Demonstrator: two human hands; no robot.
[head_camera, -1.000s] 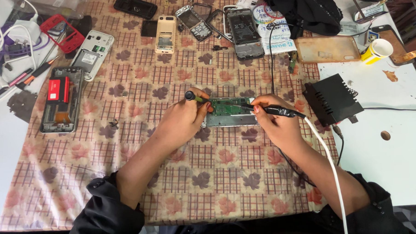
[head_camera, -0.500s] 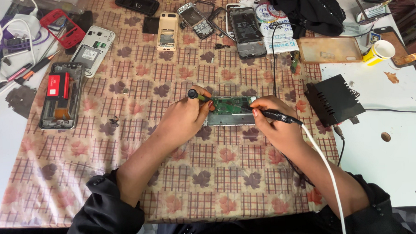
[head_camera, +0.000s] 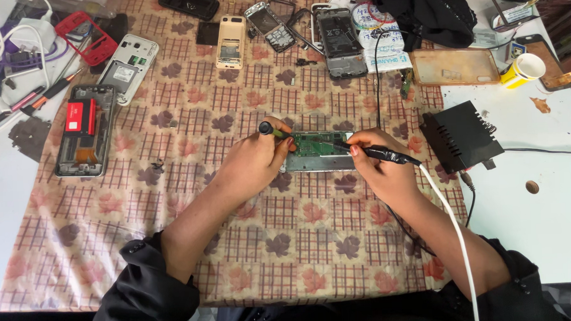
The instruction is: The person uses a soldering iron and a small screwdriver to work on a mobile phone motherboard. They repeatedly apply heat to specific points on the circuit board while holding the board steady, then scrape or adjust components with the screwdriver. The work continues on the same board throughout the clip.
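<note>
At centre of the leaf-patterned checked tablecloth, head view, single entry.

Item: opened phone with exposed green circuit board in a grey metal frame, lying flat between both hands.

Left hand: closed round a small black-knobbed, green-shafted tool whose tip meets the board's left end; the hand also steadies the frame.

Right hand: closed pen-fashion on a black soldering iron with white cable, tip on the board's upper edge.

Risks, as judged: the iron lingering could lift a pad or scorch parts; a slip of either tool could bridge contacts; the cable, trailing over the forearm, could tug the tip off its mark; the frame may slide on cloth.

Appearance: long, narrow, uncovered, densely populated board; fine detail too small to read.

Nearby: black boxy power unit right; dismantled handsets along the far edge, among them a cream keypad phone shell.
</note>
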